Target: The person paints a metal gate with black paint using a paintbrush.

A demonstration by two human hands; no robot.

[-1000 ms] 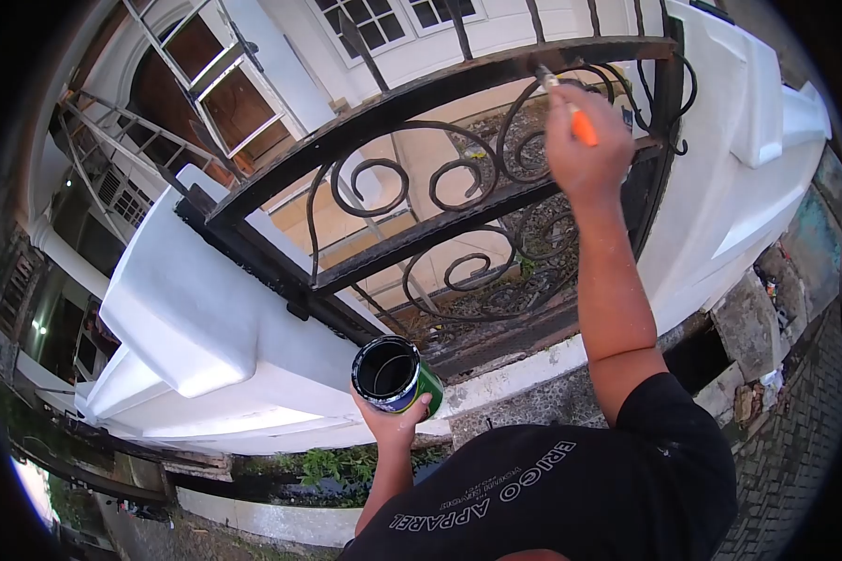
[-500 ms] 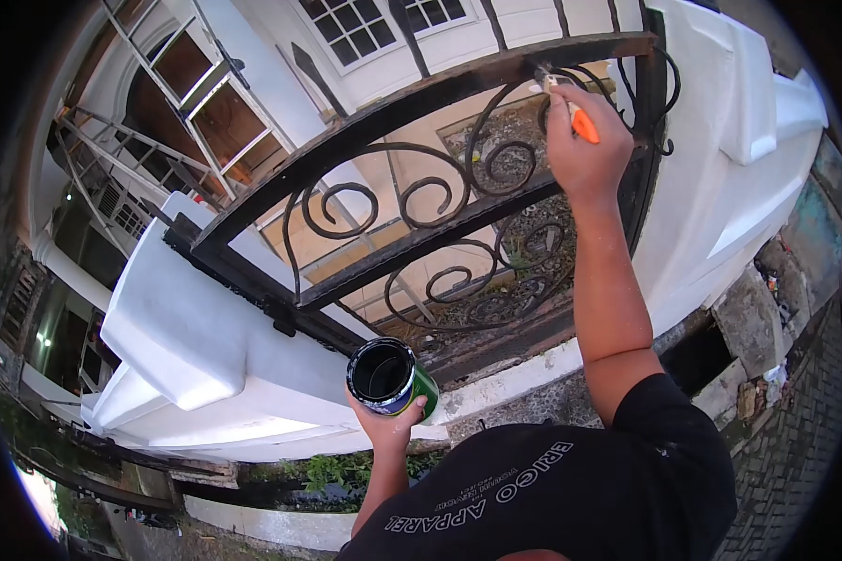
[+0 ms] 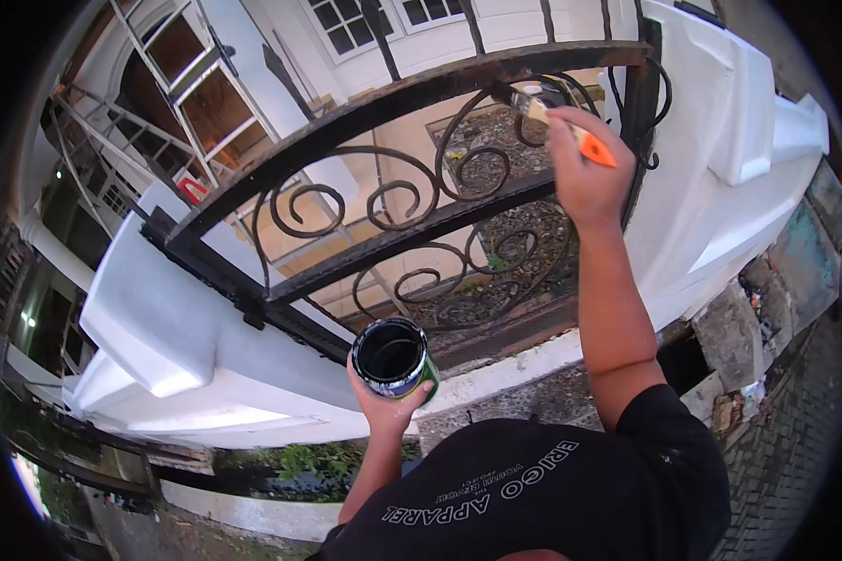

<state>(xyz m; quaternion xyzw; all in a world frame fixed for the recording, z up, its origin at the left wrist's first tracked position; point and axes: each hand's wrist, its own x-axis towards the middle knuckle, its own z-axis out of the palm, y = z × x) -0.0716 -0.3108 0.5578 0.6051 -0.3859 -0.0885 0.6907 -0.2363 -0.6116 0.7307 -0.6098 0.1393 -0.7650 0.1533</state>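
Note:
My right hand is closed around a paintbrush with a pale ferrule end and an orange handle tip. The brush's dark bristles touch or nearly touch the underside of the upper rail of a black metal gate. Lower down, my left hand grips an open paint can from below and the side. Dark paint shows inside the can, and its rim is smeared. Scrollwork curls between the gate's rails.
White wall pillars flank the gate on both sides. Metal ladders stand behind it at the upper left. Plants grow in a ditch below, and broken concrete slabs lie at the right.
My right hand has turned, and the brush has moved left along the upper rail, its bristles now pointing up-left. The view has shifted slightly, and the can appears a little higher.

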